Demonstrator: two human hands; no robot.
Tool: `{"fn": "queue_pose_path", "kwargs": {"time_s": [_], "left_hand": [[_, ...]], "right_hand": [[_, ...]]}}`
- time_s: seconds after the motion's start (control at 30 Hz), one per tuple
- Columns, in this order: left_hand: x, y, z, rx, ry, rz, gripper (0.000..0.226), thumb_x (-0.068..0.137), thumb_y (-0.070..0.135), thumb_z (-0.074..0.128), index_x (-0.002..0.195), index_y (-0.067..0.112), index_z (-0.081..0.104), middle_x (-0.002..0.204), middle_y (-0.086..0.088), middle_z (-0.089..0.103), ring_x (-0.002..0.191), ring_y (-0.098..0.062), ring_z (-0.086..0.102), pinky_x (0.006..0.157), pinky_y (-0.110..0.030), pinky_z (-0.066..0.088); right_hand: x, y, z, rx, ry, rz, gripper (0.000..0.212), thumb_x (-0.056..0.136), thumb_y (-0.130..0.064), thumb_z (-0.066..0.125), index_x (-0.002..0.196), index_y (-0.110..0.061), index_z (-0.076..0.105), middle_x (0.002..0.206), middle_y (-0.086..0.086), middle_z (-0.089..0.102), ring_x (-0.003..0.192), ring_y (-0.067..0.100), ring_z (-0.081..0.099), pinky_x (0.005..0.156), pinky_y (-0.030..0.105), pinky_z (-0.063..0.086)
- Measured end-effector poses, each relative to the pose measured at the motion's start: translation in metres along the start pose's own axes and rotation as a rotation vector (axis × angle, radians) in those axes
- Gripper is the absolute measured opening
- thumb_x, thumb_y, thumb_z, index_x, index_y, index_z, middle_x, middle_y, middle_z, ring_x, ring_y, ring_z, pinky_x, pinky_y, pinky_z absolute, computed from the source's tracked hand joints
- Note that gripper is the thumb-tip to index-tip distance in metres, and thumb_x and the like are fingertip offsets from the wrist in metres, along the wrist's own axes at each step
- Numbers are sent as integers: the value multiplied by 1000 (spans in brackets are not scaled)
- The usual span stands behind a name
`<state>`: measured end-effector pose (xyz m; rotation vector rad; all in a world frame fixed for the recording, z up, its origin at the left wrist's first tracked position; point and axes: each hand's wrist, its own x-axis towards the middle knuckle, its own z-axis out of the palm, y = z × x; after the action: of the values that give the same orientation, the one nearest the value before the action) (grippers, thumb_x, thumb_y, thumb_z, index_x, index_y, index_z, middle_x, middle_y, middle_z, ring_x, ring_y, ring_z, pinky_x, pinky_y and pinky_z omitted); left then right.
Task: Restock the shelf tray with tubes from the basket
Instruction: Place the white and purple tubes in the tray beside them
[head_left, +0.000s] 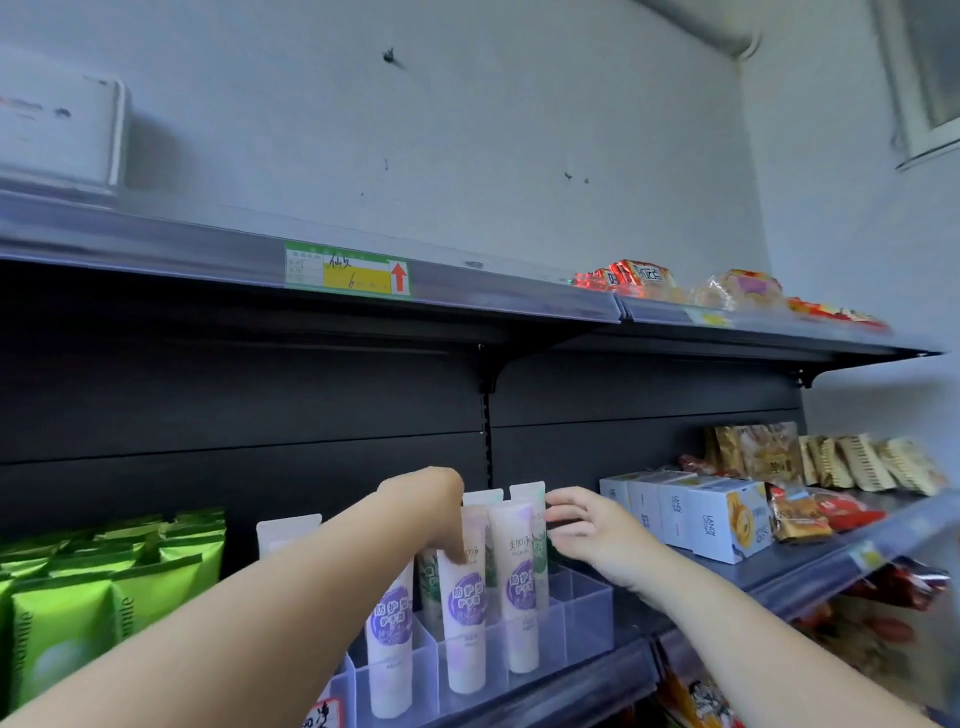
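At lower centre of the frame, the clear shelf tray (582, 613) already held several upright tubes (522, 582), its right end bare; left hand (431, 506) reached among them, grip hidden, right hand (587, 530) spread beside; basket unseen.

Clear, lightly frosted plastic divider tray (582, 608): smooth, semi-gloss walls. In it, white-and-purple soft plastic tubes (519, 582) with a satin sheen. Left of the tray, bright green foil-look pouches (67, 613), glossy. Right of the tray, pale blue cardboard boxes (722, 525), matt print. Behind the tray, black painted metal back panel (260, 405), matt. Above the tray, grey metal shelf edge with a clear glossy plastic price strip (208, 249) and a green-and-yellow paper label (347, 273).
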<state>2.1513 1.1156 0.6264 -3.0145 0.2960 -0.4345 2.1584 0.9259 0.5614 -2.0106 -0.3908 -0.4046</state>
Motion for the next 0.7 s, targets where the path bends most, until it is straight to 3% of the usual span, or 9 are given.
{"fn": "queue_pose_path", "kwargs": {"time_s": [0.07,0.17,0.23,0.37,0.53,0.63,0.7], "left_hand": [[-5,2,-5,-2,73,-3,36,82,40,63,66,20,38,68,7,44,69,-18,49,61,-26,37],[-13,8,-18,10,248,36,32,93,43,44,74,17,42,75,5,48,78,-21,54,87,-35,36],[-17,19,-24,8,356,91,30,96,40,40,79,16,43,80,2,49,89,-24,60,97,-37,31],[-25,58,-26,-72,450,221,29,97,39,37,87,15,52,95,-4,63,92,-26,61,90,-34,35],[-33,123,-15,-105,413,390,19,93,32,41,90,18,54,104,-4,64,94,-27,59,85,-32,34],[-39,165,-5,-117,395,497,22,94,33,39,89,17,53,103,-4,64,96,-26,59,83,-32,36],[-44,192,4,-114,375,558,30,95,33,40,95,10,60,92,-5,63,89,-27,60,70,-29,38]], "right_hand": [[-7,-8,-9,-44,100,-2,36,87,-5,58,115,-24,48,100,-7,61,88,12,61,74,16,45],[-19,-17,-27,-73,265,-10,20,88,-8,57,103,-21,54,74,-5,59,70,14,59,70,26,47],[-32,-23,-43,-178,341,-46,14,88,-11,57,87,-25,54,65,-3,53,64,14,55,60,24,43],[-67,-36,-77,-461,430,-67,15,87,-19,57,80,-30,50,62,-7,50,61,12,51,58,27,40],[-124,-39,-118,-728,452,42,16,85,-24,55,75,-32,45,64,-6,50,64,13,50,65,35,43],[-164,-29,-140,-800,454,115,12,88,-27,54,80,-31,46,62,-5,48,60,13,48,60,32,39],[-191,-19,-154,-833,467,173,13,87,-26,55,79,-30,46,60,-6,48,59,11,46,61,33,41]]}}
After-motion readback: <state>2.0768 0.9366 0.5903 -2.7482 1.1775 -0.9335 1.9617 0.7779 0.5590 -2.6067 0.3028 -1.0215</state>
